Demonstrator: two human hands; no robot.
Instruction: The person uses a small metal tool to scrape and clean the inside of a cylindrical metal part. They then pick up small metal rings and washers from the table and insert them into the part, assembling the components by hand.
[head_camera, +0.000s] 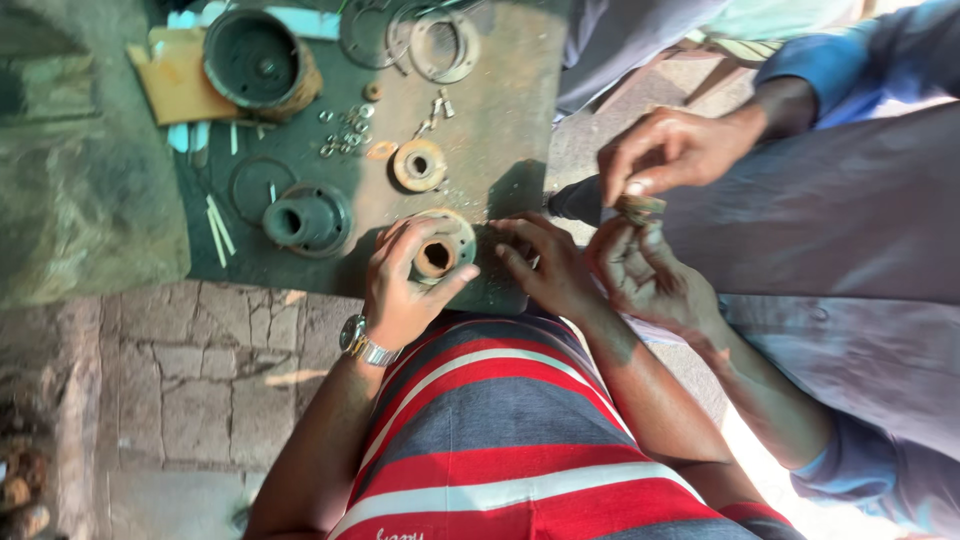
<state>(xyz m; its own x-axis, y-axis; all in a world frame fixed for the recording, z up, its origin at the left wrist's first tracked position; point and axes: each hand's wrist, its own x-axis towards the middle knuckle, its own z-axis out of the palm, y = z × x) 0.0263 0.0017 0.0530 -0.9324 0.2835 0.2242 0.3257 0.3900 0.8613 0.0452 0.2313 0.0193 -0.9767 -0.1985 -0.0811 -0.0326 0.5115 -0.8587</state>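
My left hand (400, 290), with a metal watch on its wrist, grips a round rusty flanged part (438, 250) with a centre hole at the near edge of the dark work surface (500, 120). My right hand (545, 265) rests just right of that part, fingers spread with their tips on the surface, and I see nothing in it. At the right, another person's two hands (665, 150) (645, 280) hold a small metal piece (638, 207) between them, close to my right hand.
On the surface lie a dark flanged sleeve (305, 218), a small rusty ring part (419, 164), a large round housing (258, 62) on cardboard, flat ring gaskets (440, 45), and several loose nuts and washers (347, 133). Stone paving (200, 370) lies below left.
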